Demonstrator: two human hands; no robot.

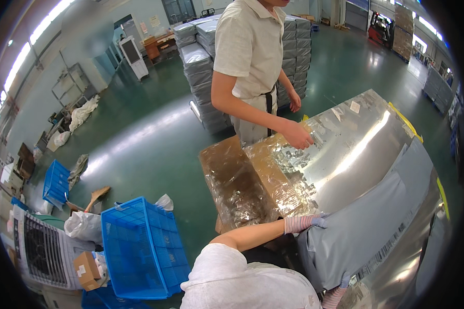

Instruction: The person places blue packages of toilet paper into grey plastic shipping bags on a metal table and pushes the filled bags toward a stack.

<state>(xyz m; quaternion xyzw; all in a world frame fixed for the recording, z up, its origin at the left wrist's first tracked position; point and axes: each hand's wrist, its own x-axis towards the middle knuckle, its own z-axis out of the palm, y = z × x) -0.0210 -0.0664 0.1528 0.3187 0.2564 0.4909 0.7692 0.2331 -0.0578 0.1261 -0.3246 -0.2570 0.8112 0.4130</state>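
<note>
A large grey plastic bag (pixel 358 226) lies along the near side of a metal-topped table (pixel 355 154), its left end hanging past the edge. My left hand (pixel 307 223), in a striped knit glove, grips the far corner of that end. At the near corner my right hand (pixel 337 292), gloved alike, has its fingers closed on the bag's edge; the lower frame edge cuts off part of it. Across the table a co-worker's bare hand (pixel 297 135) hovers over or touches the tabletop beside scraps of tape.
An open carton (pixel 232 180) with clear plastic scraps adjoins the table's left edge. A blue crate (pixel 144 247) stands on the floor at left, near an air cooler (pixel 41 247). Stacked grey packages (pixel 198 67) rise behind the co-worker. A red forklift (pixel 380 31) is far right.
</note>
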